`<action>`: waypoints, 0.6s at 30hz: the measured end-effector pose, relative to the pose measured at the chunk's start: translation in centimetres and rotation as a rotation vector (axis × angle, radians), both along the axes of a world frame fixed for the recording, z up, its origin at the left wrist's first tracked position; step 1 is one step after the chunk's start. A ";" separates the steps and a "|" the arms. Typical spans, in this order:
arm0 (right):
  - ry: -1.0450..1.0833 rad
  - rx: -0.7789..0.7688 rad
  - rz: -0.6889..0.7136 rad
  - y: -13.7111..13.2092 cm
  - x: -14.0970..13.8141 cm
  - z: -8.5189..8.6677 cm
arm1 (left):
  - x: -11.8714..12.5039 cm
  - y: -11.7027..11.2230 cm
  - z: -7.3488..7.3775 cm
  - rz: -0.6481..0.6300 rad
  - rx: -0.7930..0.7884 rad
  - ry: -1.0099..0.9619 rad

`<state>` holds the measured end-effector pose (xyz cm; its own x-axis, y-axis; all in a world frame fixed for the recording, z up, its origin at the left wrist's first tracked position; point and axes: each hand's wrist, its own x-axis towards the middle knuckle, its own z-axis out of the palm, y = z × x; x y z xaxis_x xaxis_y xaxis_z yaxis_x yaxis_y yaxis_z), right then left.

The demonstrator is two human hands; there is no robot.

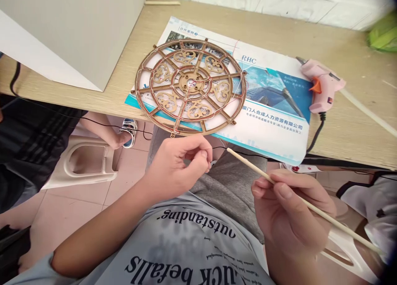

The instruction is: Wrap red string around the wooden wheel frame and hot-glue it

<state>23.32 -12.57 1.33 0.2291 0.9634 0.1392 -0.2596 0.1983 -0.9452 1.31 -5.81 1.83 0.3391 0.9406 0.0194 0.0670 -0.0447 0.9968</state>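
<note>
My right hand (291, 210) grips a long, thin, pale wooden stick (248, 163) like a pencil, its tip pointing up and left. My left hand (182, 165) is in front of the table edge, thumb and fingertips pinched together. Whether anything is between them is too small to make out; a faint thin strand shows near the fingertips. Just beyond my left hand lies a round bronze-coloured openwork frame (192, 83) with spokes, rings and scroll ornaments. Thin reddish wire or thread runs along its rings. Neither hand visibly holds the frame.
Under the frame lies a blue and white printed sheet (276, 132). A pink glue gun (322, 84) rests at its right, with a cable and a pale glue stick (369, 111). A white panel (77, 32) stands at left. People sit on both sides, near a plastic stool (83, 163).
</note>
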 end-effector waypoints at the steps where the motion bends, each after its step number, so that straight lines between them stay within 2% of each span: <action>1: 0.005 -0.011 -0.003 0.0 0.0 -0.1 | 0.1 0.0 -0.2 -0.013 -0.011 0.046; 7: 0.046 -0.087 0.031 0.2 -0.1 -0.7 | 0.6 0.0 -1.2 -0.057 0.044 0.245; 10: 0.057 -0.129 0.046 0.3 0.1 -0.8 | 0.5 -0.2 -1.3 -0.077 0.061 0.134; 14: 0.070 -0.132 0.108 0.5 0.5 -0.9 | 0.4 -0.1 -0.8 -0.092 -0.046 -0.093; 18: 0.118 -0.128 0.157 0.7 0.7 -1.1 | 0.5 0.3 -0.3 -0.064 -0.086 -0.130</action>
<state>24.00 -11.90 0.22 0.0827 0.9966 -0.0051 -0.3878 0.0274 -0.9213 1.80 -5.52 1.53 0.3980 0.9173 -0.0128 -0.0628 0.0412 0.9972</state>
